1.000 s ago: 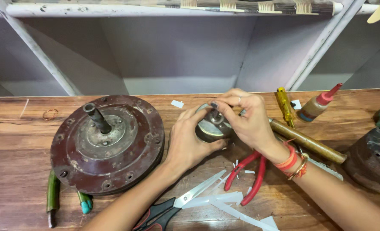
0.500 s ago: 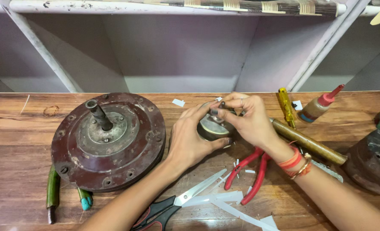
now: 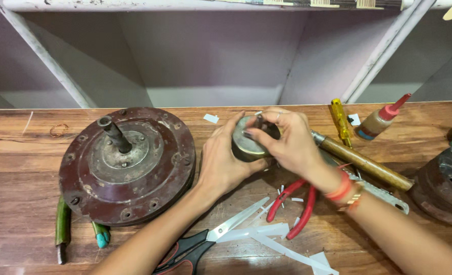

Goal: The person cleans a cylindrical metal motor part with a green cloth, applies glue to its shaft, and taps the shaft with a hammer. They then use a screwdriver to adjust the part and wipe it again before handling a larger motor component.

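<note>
Now my left hand (image 3: 226, 160) cups the small round metal part (image 3: 246, 142) from the left side, fingers wrapped tight about its wall; my right hand (image 3: 289, 145) sits over its top, fingertips pinched narrow on the dark stub at the centre; the part is held just above the bench (image 3: 27, 173), between the big motor housing (image 3: 126, 165) and the wooden-handled tool (image 3: 363, 163). Against half a second back, little has shifted; the right hand has crept a touch further over the part, so less of its top shows; the left grip looks unchanged. I judge the work is fine fingering at the stub, with the part steadied rather than moved. The housing lies flat at left, shaft (image 3: 115, 135) tilted up; two green-handled tools (image 3: 63, 229) poke out from under its near edge. Red pliers (image 3: 300, 203) lie just below the right wrist; scissors (image 3: 210, 242) and white strips (image 3: 266, 234) lie nearer me. A yellow screwdriver (image 3: 340, 122) and a glue bottle (image 3: 381, 119) rest beyond the wooden handle; another dark housing (image 3: 442, 186) sits at the far right.
</note>
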